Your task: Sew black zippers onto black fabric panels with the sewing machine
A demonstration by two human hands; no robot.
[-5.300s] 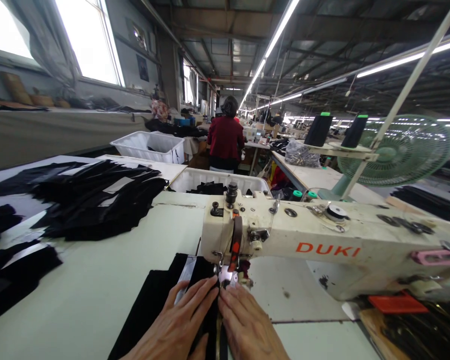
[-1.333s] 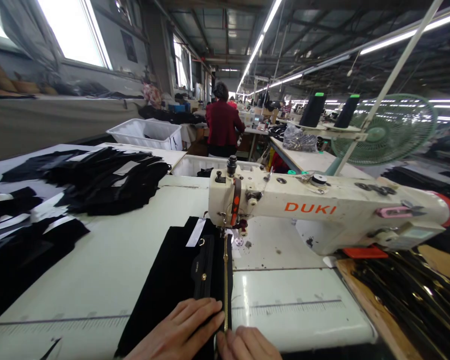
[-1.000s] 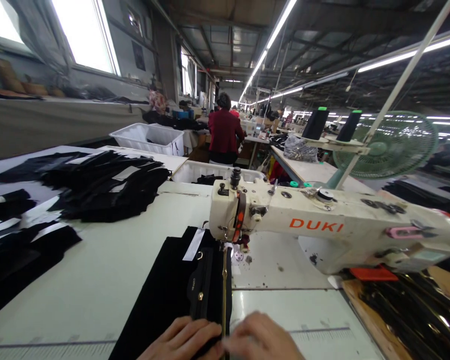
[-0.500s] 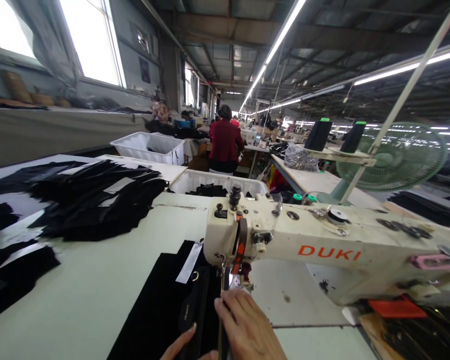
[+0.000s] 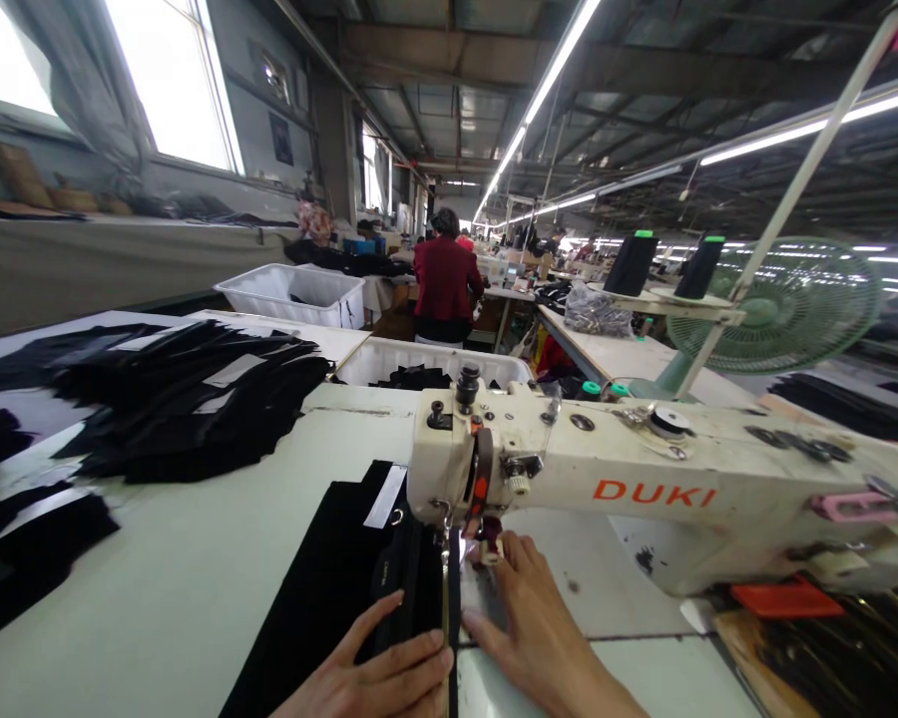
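Note:
Under the head of a cream sewing machine [image 5: 494, 464] lies a black fabric piece [image 5: 314, 588] with a white label [image 5: 384, 497], a metal ring and a dark strip with small lettering. My left hand [image 5: 385, 668] rests flat on this fabric just in front of the needle area, fingers stretched out. Beside the presser foot, to its right, is my right hand [image 5: 531, 623], thumb and fingers apart over the machine bed. Its fingertips reach the small parts right of the needle; whether they touch is unclear. A narrow strip with a metallic edge [image 5: 446, 598] runs toward the needle.
Piles of black cut fabric [image 5: 195, 399] lie on the table to the left. White plastic bins [image 5: 291, 291] stand beyond. At right are thread cones [image 5: 633, 263], a green fan [image 5: 785, 304] and a red-orange object [image 5: 785, 598]. A person in dark red [image 5: 447, 279] sits ahead.
The black fabric and its label have shifted slightly forward and right. My left hand has come further up onto the fabric. My right hand has left the strip and moved right, beside the presser foot.

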